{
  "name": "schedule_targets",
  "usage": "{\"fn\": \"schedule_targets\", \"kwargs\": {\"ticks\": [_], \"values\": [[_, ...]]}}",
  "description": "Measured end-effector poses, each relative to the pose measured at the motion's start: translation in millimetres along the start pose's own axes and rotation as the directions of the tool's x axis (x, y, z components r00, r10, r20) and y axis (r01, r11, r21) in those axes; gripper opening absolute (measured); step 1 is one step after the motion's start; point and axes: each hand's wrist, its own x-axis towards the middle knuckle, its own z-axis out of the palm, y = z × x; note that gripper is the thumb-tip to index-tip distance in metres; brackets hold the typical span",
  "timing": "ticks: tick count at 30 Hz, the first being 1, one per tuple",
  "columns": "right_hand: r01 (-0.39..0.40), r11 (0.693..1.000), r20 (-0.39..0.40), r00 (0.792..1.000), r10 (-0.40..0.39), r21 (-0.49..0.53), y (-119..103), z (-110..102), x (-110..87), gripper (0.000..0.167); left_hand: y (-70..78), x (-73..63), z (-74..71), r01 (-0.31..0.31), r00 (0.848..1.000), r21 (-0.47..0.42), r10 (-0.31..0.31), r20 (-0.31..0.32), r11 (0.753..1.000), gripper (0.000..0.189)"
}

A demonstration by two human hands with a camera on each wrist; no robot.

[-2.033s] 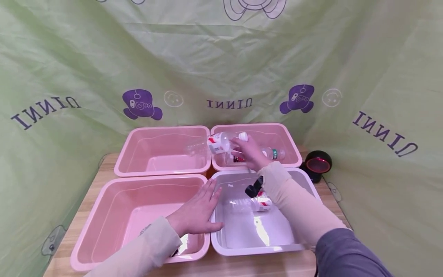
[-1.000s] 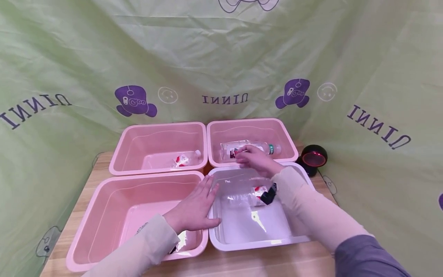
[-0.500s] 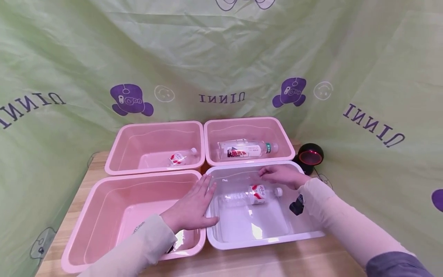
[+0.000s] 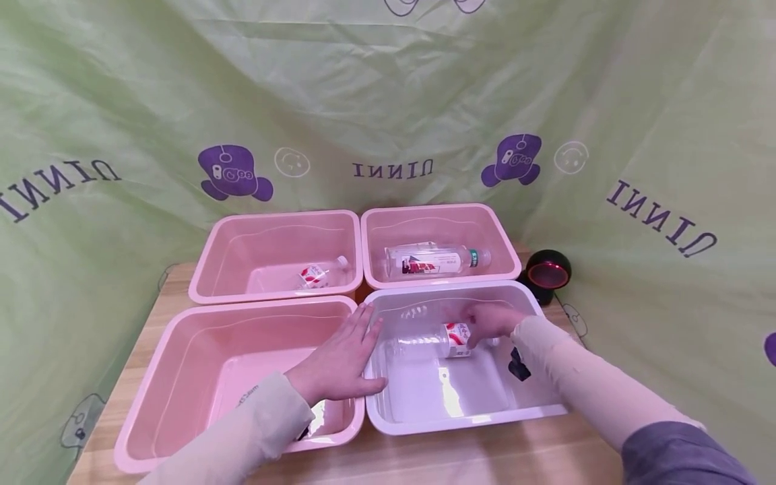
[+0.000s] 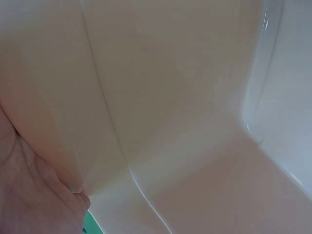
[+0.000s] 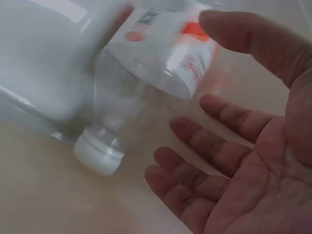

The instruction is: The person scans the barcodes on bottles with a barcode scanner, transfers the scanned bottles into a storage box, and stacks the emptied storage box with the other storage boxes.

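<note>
A clear plastic bottle [image 4: 457, 340] with a red and white label and white cap lies on its side in the white bin [image 4: 436, 429]. Over its capped end reaches my right hand [image 4: 492, 319]; in the right wrist view the thumb and loosely bent fingers [image 6: 214, 146] are spread beside the bottle, thumb overlapping the label. Whether the thumb touches it, I cannot tell. My left hand [image 4: 339, 360] lies with straight fingers over the adjoining rims of the white bin and the front pink bin [image 4: 239, 308]. A small green patch shows by it in the left wrist view.
The back left pink bin [image 4: 209, 259] has a similar red-labelled bottle [image 4: 314, 275] lying in it. Clear bottles [image 4: 433, 261], one with a green neck band, lie in the back right pink bin [image 4: 424, 210]. A round black device [image 4: 547, 273] stands right of the bins.
A red-labelled bottle left my right hand for the back left bin. That hand then came back right and down into the white bin, to the bottle there. The left hand stayed put.
</note>
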Motion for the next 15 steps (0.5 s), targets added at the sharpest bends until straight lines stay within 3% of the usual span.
{"fn": "schedule_targets", "kwargs": {"ticks": [3, 8, 15], "values": [[0.014, 0.997, 0.022, 1.000, -0.013, -0.072, 2, 5, 2.7, 0.052, 0.5, 0.0, -0.7, 0.006, 1.000, -0.001, -0.006, 0.000, 1.000, 0.097], [-0.003, 1.000, 0.086, 0.996, 0.005, -0.013, 9, 20, 7.0, 0.075, 0.6, -0.3, -0.5, 0.014, 1.000, -0.004, -0.014, 0.015, 1.000, 0.097], [0.020, 0.999, 0.109, 0.994, -0.016, -0.028, 16, 25, 11.9, 0.068, 1.2, 0.5, -1.6, 0.010, 1.000, -0.004, -0.010, 0.024, 1.000, 0.097]]}}
